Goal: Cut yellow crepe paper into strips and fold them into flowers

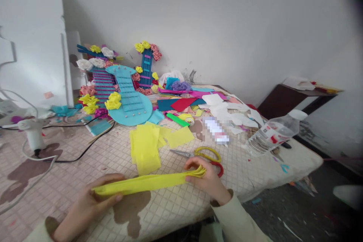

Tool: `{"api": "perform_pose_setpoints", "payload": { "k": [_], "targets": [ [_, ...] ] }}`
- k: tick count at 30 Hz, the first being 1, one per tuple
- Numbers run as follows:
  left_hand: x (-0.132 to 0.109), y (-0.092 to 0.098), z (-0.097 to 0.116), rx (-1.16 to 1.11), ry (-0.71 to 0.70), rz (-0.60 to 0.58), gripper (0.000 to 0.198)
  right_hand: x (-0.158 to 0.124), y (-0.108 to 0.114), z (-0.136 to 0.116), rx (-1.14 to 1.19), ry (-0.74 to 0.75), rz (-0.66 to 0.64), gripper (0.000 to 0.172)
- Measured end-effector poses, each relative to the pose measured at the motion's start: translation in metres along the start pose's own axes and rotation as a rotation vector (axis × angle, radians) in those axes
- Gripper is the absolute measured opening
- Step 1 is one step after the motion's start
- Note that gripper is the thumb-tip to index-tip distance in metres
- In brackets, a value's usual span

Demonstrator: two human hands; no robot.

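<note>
A long folded strip of yellow crepe paper [147,183] stretches between my two hands, above the near edge of the table. My left hand [96,200] is closed on its left end, thumb below and fingers behind. At the other end, my right hand [205,179] pinches the strip where several layers fan out. Just beyond the right hand lie scissors [205,154] with a yellow and a red handle loop, partly hidden by that hand. A stack of yellow paper pieces [145,147] rests flat past the middle of the strip.
Behind stand a light-blue harp-like craft piece [129,102] and others with paper flowers. A glue gun [34,136] with cables is at left. A green cutter [177,120], a phone with a blurred screen [216,130], white scraps [227,111] and a plastic bottle [273,133] lie right.
</note>
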State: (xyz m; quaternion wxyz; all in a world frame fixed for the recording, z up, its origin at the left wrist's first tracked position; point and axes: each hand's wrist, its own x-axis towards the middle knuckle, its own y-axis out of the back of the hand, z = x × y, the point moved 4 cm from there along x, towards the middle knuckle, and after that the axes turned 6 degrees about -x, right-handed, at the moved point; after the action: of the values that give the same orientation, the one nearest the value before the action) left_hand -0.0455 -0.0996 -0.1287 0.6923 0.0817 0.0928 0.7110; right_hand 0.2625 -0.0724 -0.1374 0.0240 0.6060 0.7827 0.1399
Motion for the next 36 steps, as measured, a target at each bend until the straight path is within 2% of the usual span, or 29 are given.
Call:
{"api": "perform_pose_setpoints", "payload": {
  "k": [5,9,11,13,16,23,29,33,36],
  "targets": [
    [0.001,0.001,-0.006,0.07,-0.026,-0.074,0.025,-0.004,-0.004,-0.002,0.046,-0.02,-0.023,0.033],
    [0.001,-0.003,-0.006,0.066,0.012,-0.177,0.026,-0.005,-0.011,0.0,0.112,-0.003,-0.032,0.046],
    [0.001,-0.007,-0.002,0.05,0.011,-0.17,0.025,-0.004,-0.013,0.002,0.145,0.022,-0.007,0.052],
    [-0.001,-0.009,0.002,0.025,-0.011,-0.099,0.023,-0.004,-0.014,0.004,0.171,0.015,0.008,0.053],
    [-0.004,-0.011,0.008,0.035,-0.035,-0.04,0.019,-0.006,-0.017,0.006,0.169,-0.012,-0.035,0.049],
    [0.0,-0.009,0.005,0.119,-0.005,-0.132,0.018,-0.009,-0.009,0.011,-0.013,-0.095,0.016,0.031],
    [0.001,-0.006,0.004,0.178,0.009,-0.088,0.019,-0.01,-0.005,0.022,-0.012,-0.155,0.048,0.03],
    [0.001,-0.004,0.002,0.188,0.013,-0.12,0.02,-0.009,-0.001,0.019,-0.023,-0.12,0.079,0.02],
    [0.002,-0.003,-0.001,0.187,0.035,-0.133,0.02,-0.008,-0.002,0.012,-0.073,-0.097,0.024,0.018]
  ]
}}
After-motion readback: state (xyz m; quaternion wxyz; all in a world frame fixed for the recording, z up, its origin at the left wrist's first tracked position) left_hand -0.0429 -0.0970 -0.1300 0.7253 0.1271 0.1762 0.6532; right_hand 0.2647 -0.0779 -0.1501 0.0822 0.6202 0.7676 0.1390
